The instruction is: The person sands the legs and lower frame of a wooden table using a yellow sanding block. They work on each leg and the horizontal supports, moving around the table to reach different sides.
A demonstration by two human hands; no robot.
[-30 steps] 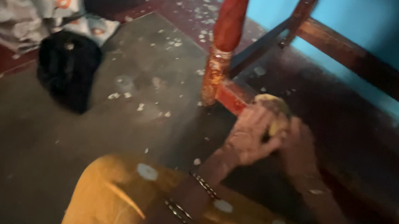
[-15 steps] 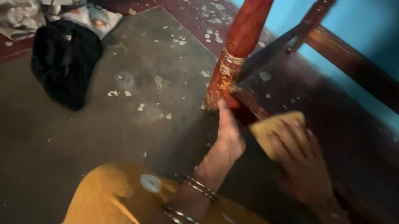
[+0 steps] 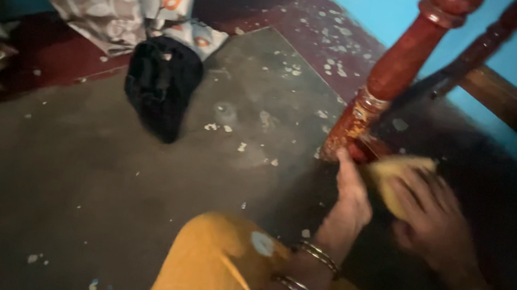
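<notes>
While the left hand [image 3: 351, 195] rests flat against the base of the red leg [image 3: 380, 88], the right hand [image 3: 431, 219] grips a yellow cloth [image 3: 389, 177] just beside it. Judgement: press the cloth firmly, steadying the leg.

Furniture leg [image 3: 393, 70] — glossy turned wood; floor [image 3: 89, 194] — matt, rough; yellow cloth [image 3: 396, 178] soft.

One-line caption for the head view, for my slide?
Right hand presses a yellow cloth beside a red turned furniture leg; left hand rests at its base on the grey floor.
</notes>
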